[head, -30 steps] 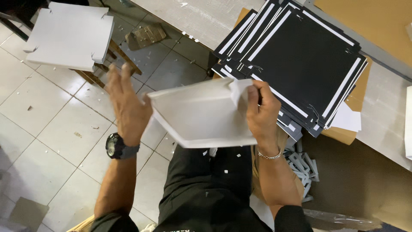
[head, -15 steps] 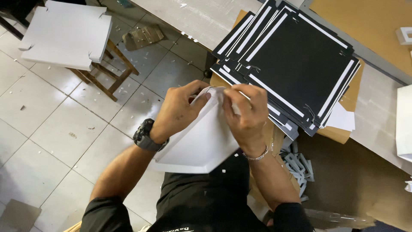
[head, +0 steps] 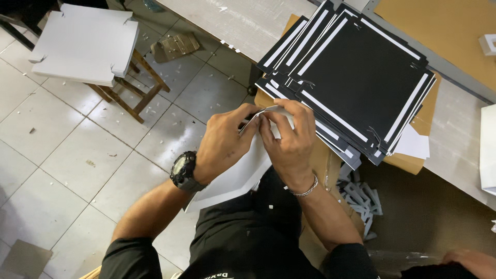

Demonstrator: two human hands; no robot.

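A white cardboard sheet (head: 238, 175) lies across my lap, its far corner raised between both hands. My left hand (head: 223, 142), with a black watch on the wrist, pinches that corner from the left. My right hand (head: 290, 142), wearing a thin chain bracelet, grips the same corner from the right, fingers pressed on a folded flap. Both hands touch each other at the corner. Just beyond them sits a stack of black sheets with white strips (head: 356, 77) on a brown carton (head: 411, 160).
A wooden stool (head: 135, 95) at left carries a pile of white sheets (head: 82, 44). A grey bench (head: 248, 23) runs along the top. White offcuts (head: 361, 199) lie right of my leg. Another person's hand (head: 473, 261) shows at bottom right. Tiled floor (head: 57, 170) spreads left.
The sheet went from flat across both hands to hanging over my lap. My left hand moved right to meet my right hand at the sheet's far corner, and both now pinch it.
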